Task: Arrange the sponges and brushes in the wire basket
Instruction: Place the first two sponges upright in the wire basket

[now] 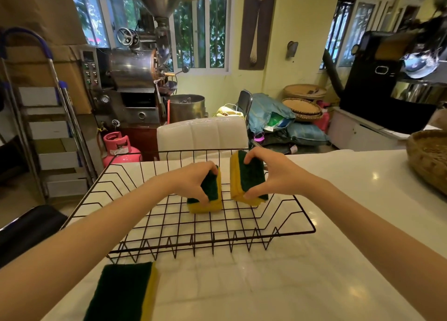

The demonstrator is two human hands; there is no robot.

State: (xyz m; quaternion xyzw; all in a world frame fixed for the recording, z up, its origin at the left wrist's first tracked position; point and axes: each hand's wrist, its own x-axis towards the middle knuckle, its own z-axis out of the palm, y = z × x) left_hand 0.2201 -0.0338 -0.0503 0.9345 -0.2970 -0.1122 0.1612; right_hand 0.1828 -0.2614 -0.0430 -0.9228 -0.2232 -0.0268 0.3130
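Observation:
A black wire basket point(307, 226) sits on the white counter in front of me. Inside it my left hand point(193, 180) grips a yellow sponge with a green scrub face point(212, 203), standing on edge on the basket floor. Just to the right, my right hand point(268, 173) pinches a second yellow and green sponge point(251, 175) by its top and bottom, tilted upright and resting in the basket. A third sponge point(123, 291) lies flat on the counter in front of the basket, green side up. I see no brushes.
A woven basket point(428, 158) stands at the counter's right edge. A white padded chair back point(200, 132) rises behind the counter. A pink gas cylinder point(118, 146), a stepladder point(48, 117) and a metal roasting machine point(135, 69) stand beyond.

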